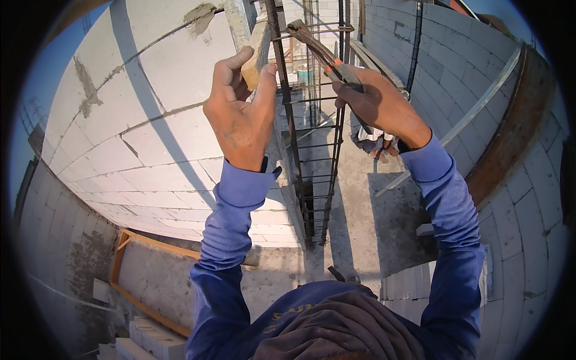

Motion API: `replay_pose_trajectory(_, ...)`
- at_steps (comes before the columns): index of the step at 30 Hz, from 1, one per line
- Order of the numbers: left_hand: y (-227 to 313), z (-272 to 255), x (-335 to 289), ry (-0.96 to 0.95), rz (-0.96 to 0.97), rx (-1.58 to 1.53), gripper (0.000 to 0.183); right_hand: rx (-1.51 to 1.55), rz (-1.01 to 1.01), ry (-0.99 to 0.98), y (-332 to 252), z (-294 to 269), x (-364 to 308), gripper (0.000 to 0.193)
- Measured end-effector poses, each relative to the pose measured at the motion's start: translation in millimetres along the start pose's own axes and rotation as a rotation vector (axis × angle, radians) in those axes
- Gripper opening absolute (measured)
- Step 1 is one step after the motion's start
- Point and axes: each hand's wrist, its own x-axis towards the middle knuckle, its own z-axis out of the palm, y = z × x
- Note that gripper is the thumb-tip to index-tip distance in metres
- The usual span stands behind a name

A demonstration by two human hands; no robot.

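My right hand (381, 102) is closed around the handles of a pair of pincers (318, 47) with orange marks, its rusty head pointing up and left across the rebar cage. My left hand (240, 120) is raised by the white block wall. Its thumb and fingers are closed about the lower end of a pale wooden board (259, 48), though part of the grip is hidden. The tall cage (289, 114), upright bars with several cross ties, stands between my hands. The pincers' head is close to a cross tie near the top; whether they touch is unclear.
The block wall (138, 120) rises on the left, another (444, 66) on the right. Below lie a wooden frame (114, 264) and stacked blocks (414, 282). A person (379, 144), partly hidden, is lower down beyond my right hand. A metal strip (465, 120) slants at right.
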Motion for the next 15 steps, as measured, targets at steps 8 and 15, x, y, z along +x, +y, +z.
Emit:
replay_pose_trajectory(8,5.4,2.3,-4.1,0.043,-0.069,-0.076,0.030,-0.998,-0.419,0.540,-18.2,-35.6,24.6,0.055)
replay_pose_trajectory(15,-6.4,-4.7,-2.4,0.029,-0.054,-0.111,0.033,-1.298,-0.512,0.578,-35.3,-59.6,54.0,0.057)
